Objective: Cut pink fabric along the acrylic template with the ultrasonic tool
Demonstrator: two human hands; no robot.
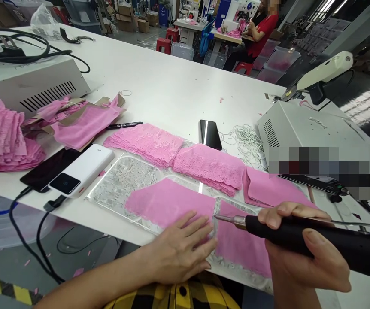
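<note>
My left hand (185, 249) lies flat, fingers spread, across the lower edge of a cut pink fabric piece (172, 199). That piece rests on a clear patterned template board (123, 180). My right hand (307, 249) is wrapped round a thick black-handled tool (278, 229) with a tapered, pointed metal tip. The tip is at the narrow gap between the first piece and a second pink fabric piece (239, 240); whether it touches cannot be made out. Behind them lie two stacks of pink lace, a left stack (149, 143) and a right stack (209, 167), beside folded plain pink fabric (271, 186).
A white power bank (82, 171) with cables and a dark phone (51, 169) lie left. Another phone (210, 134) and tangled white elastic cord (246, 143) lie behind. Metal boxes stand left (37, 83) and right (313, 128). A person in red (265, 34) sits far back.
</note>
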